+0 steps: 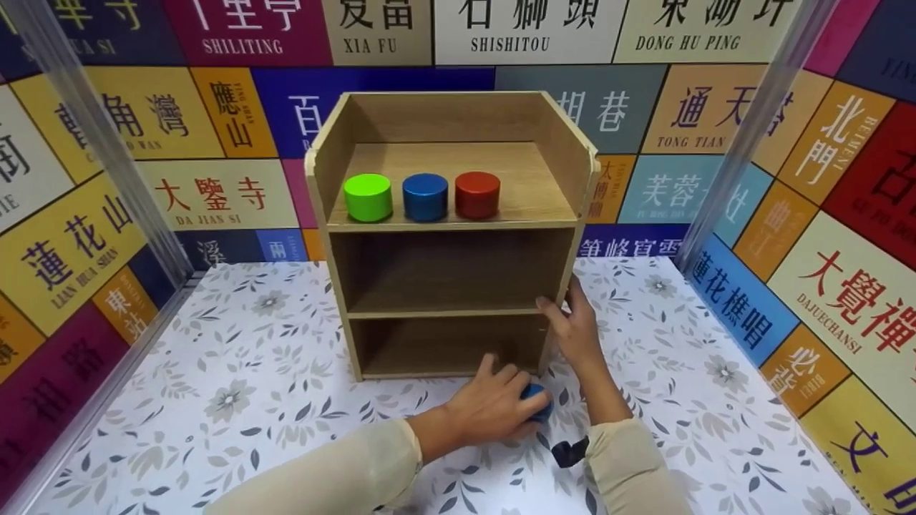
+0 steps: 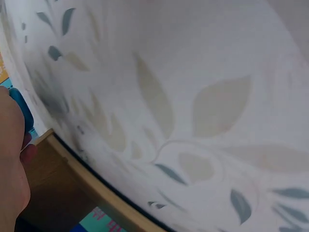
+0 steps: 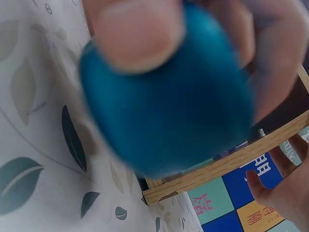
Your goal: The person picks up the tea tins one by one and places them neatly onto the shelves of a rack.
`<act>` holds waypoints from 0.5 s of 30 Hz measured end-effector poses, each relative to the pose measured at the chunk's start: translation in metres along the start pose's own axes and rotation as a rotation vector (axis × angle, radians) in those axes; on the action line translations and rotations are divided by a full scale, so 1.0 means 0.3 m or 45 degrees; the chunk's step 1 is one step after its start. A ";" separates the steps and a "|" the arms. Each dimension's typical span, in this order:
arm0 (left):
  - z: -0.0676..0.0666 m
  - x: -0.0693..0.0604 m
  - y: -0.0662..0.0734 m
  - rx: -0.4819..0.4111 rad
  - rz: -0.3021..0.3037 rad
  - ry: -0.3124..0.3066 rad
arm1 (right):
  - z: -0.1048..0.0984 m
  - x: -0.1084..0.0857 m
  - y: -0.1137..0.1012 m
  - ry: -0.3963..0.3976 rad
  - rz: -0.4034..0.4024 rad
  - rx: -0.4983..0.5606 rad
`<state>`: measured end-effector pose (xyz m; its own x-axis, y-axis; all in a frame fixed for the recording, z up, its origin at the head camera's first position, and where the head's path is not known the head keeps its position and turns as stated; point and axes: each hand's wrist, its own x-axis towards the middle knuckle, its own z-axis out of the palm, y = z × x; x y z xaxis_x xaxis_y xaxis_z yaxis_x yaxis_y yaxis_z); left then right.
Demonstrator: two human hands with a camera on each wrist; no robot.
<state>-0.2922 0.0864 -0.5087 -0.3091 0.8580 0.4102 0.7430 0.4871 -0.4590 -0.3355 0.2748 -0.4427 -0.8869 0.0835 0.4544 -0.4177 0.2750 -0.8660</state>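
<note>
A blue cylindrical block (image 1: 536, 402) is in my left hand (image 1: 494, 404), low in front of the shelf's right corner; the fingers curl over it. In the right wrist view the blue block (image 3: 164, 111) looms large and blurred, the left thumb (image 3: 140, 38) against it. My right hand (image 1: 578, 330) grips the right side panel of the wooden shelf (image 1: 458, 225), thumb at the front edge, other fingers mostly hidden behind. The right wrist view shows that right hand (image 3: 289, 193) beside the panel. In the left wrist view, only part of the left hand (image 2: 12, 154) shows.
On the shelf's top board stand a green cylinder (image 1: 368, 197), a blue cylinder (image 1: 426, 197) and a red cylinder (image 1: 477, 195). Two compartments lie below. The shelf stands on a leaf-patterned tabletop (image 1: 250, 400). Printed panels (image 1: 465, 36) enclose the back and sides.
</note>
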 end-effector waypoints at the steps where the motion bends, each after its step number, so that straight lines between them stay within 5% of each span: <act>1: -0.008 0.005 -0.002 0.002 0.008 0.015 | -0.003 0.000 0.003 0.004 -0.002 -0.004; 11: -0.107 0.049 -0.063 0.026 0.031 0.125 | -0.003 -0.003 -0.014 0.005 0.016 -0.019; 15: -0.147 0.063 -0.103 0.049 0.045 0.154 | 0.003 0.007 0.033 0.015 0.010 -0.013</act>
<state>-0.2948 0.0802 -0.4522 -0.2073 0.8499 0.4845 0.7279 0.4649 -0.5040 -0.3416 0.2770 -0.4506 -0.8876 0.0971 0.4502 -0.4088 0.2841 -0.8673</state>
